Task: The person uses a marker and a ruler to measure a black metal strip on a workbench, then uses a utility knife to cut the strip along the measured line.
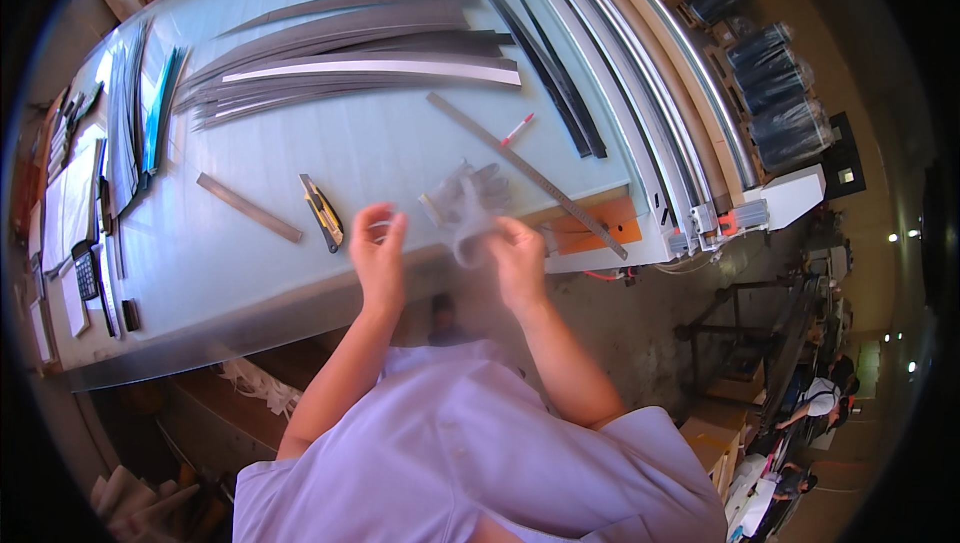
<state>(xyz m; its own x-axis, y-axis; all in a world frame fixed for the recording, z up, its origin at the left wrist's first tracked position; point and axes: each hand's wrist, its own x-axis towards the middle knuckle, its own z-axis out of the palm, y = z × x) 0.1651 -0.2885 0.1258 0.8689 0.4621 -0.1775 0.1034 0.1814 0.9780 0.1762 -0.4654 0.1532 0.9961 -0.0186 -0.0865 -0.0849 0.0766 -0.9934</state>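
Observation:
My right hand point(520, 255) pinches a grey knitted glove point(470, 245) by its edge, and the glove is smeared by motion. Just beyond it another grey glove point(486, 183) seems to lie on the table near its front edge; where one ends and the other begins is hard to make out. My left hand point(379, 255) is raised over the table edge, its fingers bent and apart, with nothing visible in them. To its left lies a yellow and black utility knife point(322, 213). A short metal strip point(248, 207) rests farther left.
A long steel ruler point(530, 178) lies slantwise on the pale table point(370, 158), beside a red and white pen point(518, 130). Grey strips point(350, 33) are heaped at the back. Metal rollers point(660, 63) border the right side. A calculator point(85, 273) is at far left.

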